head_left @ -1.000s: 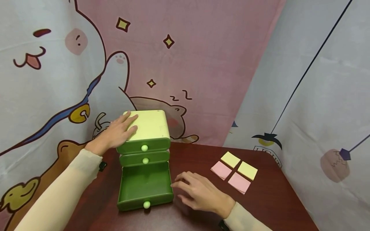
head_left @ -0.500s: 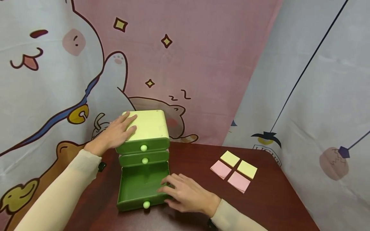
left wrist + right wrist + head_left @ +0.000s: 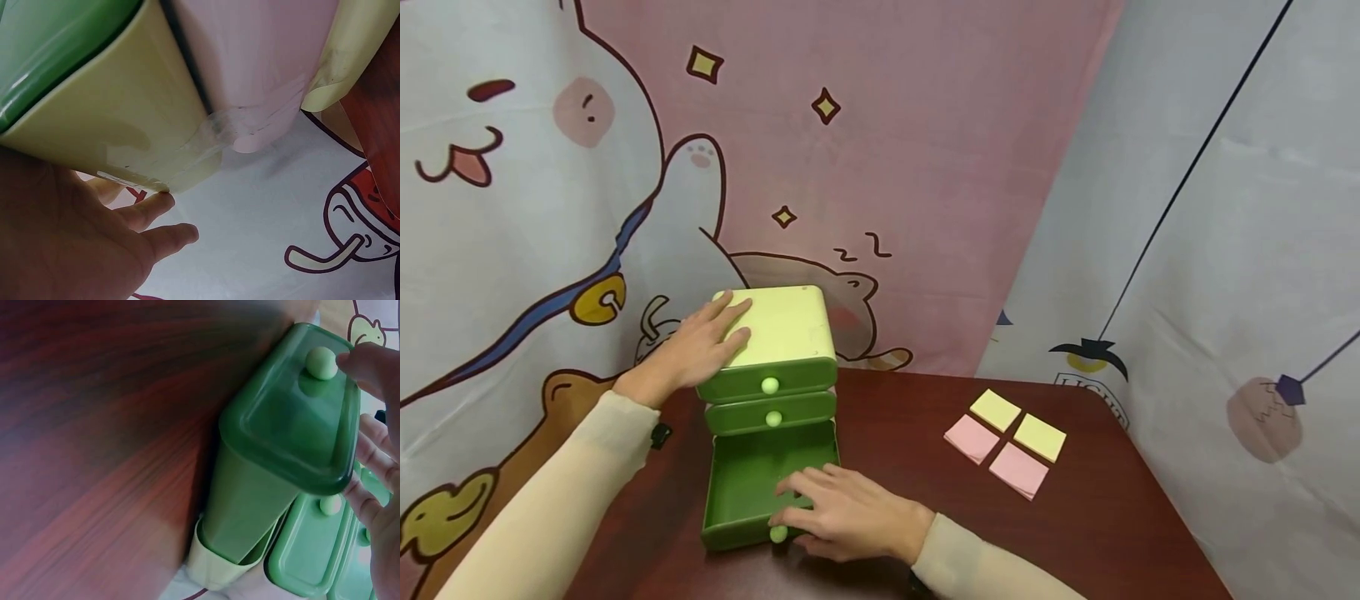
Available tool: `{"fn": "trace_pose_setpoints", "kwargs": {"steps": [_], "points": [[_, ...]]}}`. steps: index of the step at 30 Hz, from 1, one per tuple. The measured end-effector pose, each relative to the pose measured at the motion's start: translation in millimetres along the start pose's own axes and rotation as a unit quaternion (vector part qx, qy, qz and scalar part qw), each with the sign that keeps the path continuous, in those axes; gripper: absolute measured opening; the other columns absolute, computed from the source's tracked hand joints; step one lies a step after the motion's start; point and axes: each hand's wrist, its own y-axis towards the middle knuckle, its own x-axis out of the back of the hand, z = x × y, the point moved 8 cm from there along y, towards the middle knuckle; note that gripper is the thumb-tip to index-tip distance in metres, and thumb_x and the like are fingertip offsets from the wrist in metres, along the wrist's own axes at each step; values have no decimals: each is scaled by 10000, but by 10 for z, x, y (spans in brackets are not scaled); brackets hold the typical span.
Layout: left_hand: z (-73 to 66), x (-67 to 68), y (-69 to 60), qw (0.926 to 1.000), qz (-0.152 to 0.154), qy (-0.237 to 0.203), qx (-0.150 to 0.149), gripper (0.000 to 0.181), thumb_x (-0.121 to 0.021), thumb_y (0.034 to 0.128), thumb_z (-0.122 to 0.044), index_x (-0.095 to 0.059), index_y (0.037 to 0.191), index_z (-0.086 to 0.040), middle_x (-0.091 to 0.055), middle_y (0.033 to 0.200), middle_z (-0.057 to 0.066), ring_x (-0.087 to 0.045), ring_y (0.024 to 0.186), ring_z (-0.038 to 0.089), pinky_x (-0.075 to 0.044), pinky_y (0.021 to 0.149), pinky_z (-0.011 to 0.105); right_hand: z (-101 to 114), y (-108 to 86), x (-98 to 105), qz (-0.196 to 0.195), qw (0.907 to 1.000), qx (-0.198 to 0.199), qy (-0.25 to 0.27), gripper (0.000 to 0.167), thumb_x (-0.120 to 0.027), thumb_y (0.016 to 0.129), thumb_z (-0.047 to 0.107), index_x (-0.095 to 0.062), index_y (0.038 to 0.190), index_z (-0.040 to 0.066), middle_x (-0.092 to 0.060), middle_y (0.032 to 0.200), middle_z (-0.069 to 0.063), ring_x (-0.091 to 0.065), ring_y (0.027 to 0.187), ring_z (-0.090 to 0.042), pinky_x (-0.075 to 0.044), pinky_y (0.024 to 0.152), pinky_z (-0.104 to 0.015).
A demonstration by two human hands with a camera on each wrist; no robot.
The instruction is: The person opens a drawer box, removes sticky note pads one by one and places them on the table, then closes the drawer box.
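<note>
A small desktop drawer unit has a pale yellow top and green drawer fronts with round light-green knobs. Its bottom drawer is pulled out, and its visible inside is bare. My left hand rests on the left of the top with fingers spread. At the bottom drawer's front, my right hand has its fingers over the rim, partly hiding the front. In the right wrist view my thumb is at the bottom knob; whether it touches is unclear. The middle drawer and top drawer look closed.
Two yellow sticky-note pads and two pink ones lie on the dark red-brown table to the right. A cartoon-printed cloth hangs behind the table and along its sides.
My right hand has moved left from beside the open bottom drawer to its front, near the knob. My left hand stays on the top of the unit, and the drawer looks unmoved.
</note>
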Motion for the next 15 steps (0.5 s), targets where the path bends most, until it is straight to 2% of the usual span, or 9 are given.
{"fn": "trace_pose_setpoints", "kwargs": {"steps": [7, 15], "points": [[8, -2, 10, 10000, -6, 48, -33, 744, -332, 1260, -552, -249, 1879, -148, -71, 1957, 286, -113, 1769, 659, -123, 1387, 875, 103, 128, -101, 81, 9984, 396, -383, 329, -860, 1060, 448, -776, 1368, 371, -677, 1530, 56, -714, 1238, -64, -523, 883, -192], [1, 11, 9, 10000, -6, 39, -48, 738, -341, 1261, -542, -247, 1879, -148, -74, 1956, 289, -111, 1771, 653, -123, 1382, 880, 128, 167, -226, 208, 9969, 453, -614, 246, -827, 1078, 458, -779, 1308, 389, -680, 1496, 83, -692, 1212, -55, -486, 863, -199]]}}
